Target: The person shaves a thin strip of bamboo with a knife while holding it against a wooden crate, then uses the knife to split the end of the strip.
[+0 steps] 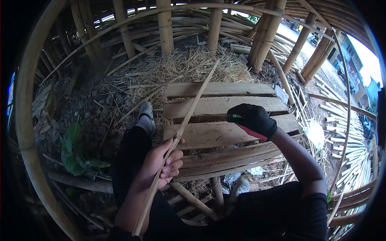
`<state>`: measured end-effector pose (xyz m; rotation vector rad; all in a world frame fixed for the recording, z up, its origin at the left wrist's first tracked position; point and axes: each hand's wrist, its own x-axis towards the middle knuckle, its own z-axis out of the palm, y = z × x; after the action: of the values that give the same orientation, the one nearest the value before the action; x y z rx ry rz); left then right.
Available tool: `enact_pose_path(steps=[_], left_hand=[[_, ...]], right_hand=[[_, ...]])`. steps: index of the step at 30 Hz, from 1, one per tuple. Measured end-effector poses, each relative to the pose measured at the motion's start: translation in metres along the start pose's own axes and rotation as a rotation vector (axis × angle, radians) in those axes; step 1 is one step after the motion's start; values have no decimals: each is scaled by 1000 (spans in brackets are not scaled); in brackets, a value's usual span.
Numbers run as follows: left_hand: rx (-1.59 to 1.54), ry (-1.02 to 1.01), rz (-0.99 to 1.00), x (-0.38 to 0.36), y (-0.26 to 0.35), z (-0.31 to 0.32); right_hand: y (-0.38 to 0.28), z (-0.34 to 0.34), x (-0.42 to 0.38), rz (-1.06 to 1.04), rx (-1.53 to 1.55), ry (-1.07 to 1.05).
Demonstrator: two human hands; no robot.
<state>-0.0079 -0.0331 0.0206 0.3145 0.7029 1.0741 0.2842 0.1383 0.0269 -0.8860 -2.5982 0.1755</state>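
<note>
My left hand (168,164), bare, is closed around a long split bamboo strip (197,98). The strip runs slanting from near my left forearm up past the far edge of the slatted bench (225,107). My right hand (253,120) wears a black glove with red on its palm side and is closed over the bench's right half. What looks like a knife (213,116) sticks out of it to the left, with a thin blade and a bit of green near the fingers. The glove hides most of its handle. Blade and strip appear apart.
Straw-like shavings (193,66) lie beyond the bench. Bamboo posts (267,36) stand around, and a curved pole (26,120) rises at the left. Many cut bamboo poles (354,156) lie on the right. A leafy plant (74,150) grows at left. My shoes (146,114) flank the bench.
</note>
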Motion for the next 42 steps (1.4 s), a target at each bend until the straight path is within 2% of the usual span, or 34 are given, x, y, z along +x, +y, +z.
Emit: enact_pose_path(steps=[2, 3, 6, 7, 11, 13, 17, 19, 20, 22, 24, 26, 28, 30, 31, 34, 36, 38, 39, 40, 42], left_hand=[[-6, 17, 3, -1, 1, 1], [-12, 32, 7, -2, 2, 2], [-20, 27, 26, -2, 3, 0], [-21, 27, 25, -1, 3, -2], [-37, 24, 25, 1, 4, -4], [-44, 21, 15, 1, 3, -3], [-22, -13, -1, 4, 2, -8], [-3, -47, -4, 6, 2, -11], [-19, -47, -13, 7, 1, -12], [-31, -52, -11, 8, 2, -12], [-58, -64, -18, 7, 3, -13], [-66, -69, -17, 7, 4, -14], [-76, -74, -15, 6, 6, -14], [-88, -39, 11, 5, 4, -10], [-90, -42, 14, 4, 4, -9], [-76, -26, 19, 4, 5, -9], [-62, -67, -3, 5, 6, -14], [-69, -69, -6, 6, 7, -16], [-78, -75, -8, 5, 7, -16], [-78, -73, -7, 5, 7, -16], [-110, -86, -19, 5, 7, -17]], right_hand=[[-16, -2, -5, -246, -263, -33], [-27, -2, -10, -369, -432, 26], [-45, 5, -19, -400, -592, 17], [-58, -3, -18, -450, -721, -65], [-67, -2, -22, -446, -708, -143], [-72, -13, -21, -367, -468, -311], [-38, -19, -26, -282, -420, -402], [-22, -21, -24, -61, -498, -317], [-21, -22, -29, -58, -506, -312], [-60, -36, -19, -103, -488, -270], [-77, -31, -22, -290, -456, -257], [-90, -22, -28, -201, -415, -416], [-76, -9, -34, -159, -422, -403], [-64, -7, -33, 74, -443, -351], [-61, -9, -34, 114, -507, -333], [-86, -22, -34, 77, -481, -246], [-102, -27, -33, 46, -509, -296], [-93, -20, -44, -159, -392, -266], [-82, -13, -49, -50, -429, -330], [-64, -4, -52, -51, -428, -330], [-40, 6, -51, 675, -483, -489]])
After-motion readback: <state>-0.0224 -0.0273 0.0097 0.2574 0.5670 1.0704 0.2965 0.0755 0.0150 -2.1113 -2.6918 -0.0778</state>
